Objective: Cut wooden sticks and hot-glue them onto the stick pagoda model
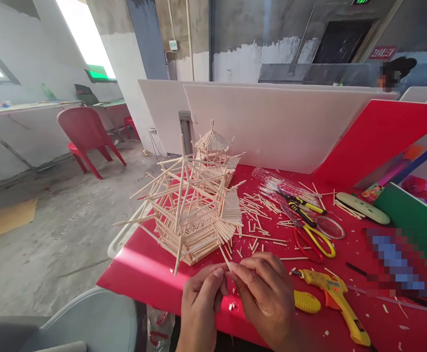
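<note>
Near the table's front edge my right hand (266, 293) is closed in a pinch on a thin wooden stick (224, 254), whose upper end points at the model. My left hand (204, 296) is right beside it, thumb and fingers pressed together; whatever they hold is hidden. Just beyond my hands stands a stick-built pavilion model (196, 222) with an open roof frame of bare sticks. Behind it rises a second small pavilion (212, 142) with a closed pointed roof, joined by a stick walkway.
To the right lie a yellow glue gun (340, 298), a yellow-handled tool (307, 302), red-and-yellow-handled pliers (319, 242), black-and-yellow cutters (303, 208), cut sticks (253, 210) and a pencil case (363, 208). White boards (264, 127) stand behind. A grey bin (92, 318) is below left; a person sits far right.
</note>
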Tool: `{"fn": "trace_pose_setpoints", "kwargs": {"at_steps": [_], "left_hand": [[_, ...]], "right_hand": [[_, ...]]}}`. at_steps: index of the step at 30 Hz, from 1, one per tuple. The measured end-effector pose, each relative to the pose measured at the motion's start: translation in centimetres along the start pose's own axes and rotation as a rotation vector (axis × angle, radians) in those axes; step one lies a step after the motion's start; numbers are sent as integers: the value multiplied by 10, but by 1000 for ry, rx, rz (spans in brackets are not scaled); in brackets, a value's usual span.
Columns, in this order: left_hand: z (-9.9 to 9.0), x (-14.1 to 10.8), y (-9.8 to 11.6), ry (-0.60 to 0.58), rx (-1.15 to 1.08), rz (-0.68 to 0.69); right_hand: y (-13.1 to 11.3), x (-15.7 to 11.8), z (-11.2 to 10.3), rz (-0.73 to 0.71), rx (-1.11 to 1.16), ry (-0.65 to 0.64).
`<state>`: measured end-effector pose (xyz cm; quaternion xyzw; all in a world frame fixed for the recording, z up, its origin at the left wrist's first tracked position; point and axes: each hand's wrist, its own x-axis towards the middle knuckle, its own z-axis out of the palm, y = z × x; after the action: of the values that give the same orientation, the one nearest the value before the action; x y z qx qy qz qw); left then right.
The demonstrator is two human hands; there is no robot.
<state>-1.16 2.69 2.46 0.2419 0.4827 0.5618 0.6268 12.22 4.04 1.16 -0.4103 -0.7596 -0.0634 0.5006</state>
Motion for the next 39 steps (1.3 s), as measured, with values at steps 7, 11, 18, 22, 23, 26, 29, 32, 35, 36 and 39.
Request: {"fn": "trace_pose_setpoints", "kwargs": {"at_steps": [7, 11, 18, 22, 23, 26, 29, 32, 35, 36, 39], "left_hand": [[8, 28, 2, 94, -224, -130], [10, 40, 0, 96, -309, -97], [26, 48, 5, 124, -332, -125], [30, 51, 6, 152, -361, -160], [30, 52, 5, 157, -368, -164], [31, 52, 5, 168, -378, -170], [32, 51, 6, 194, -366, -155], [34, 49, 9, 218, -341, -134], [35, 48, 10, 240, -331, -134], [35, 47, 10, 253, -333, -133], [36, 47, 9, 277, -330, -135]], "right_hand": [[3, 17, 20, 71, -45, 170], [6, 18, 31, 95, -39, 154], [10, 20, 35, 117, -48, 164], [13, 21, 36, 123, -38, 152], [14, 21, 36, 125, -36, 154], [15, 20, 37, 130, -28, 157], [14, 19, 37, 142, -7, 145], [14, 19, 38, 167, 20, 129], [13, 18, 39, 189, 44, 112], [13, 18, 39, 192, 52, 109], [14, 17, 40, 196, 52, 110]]}}
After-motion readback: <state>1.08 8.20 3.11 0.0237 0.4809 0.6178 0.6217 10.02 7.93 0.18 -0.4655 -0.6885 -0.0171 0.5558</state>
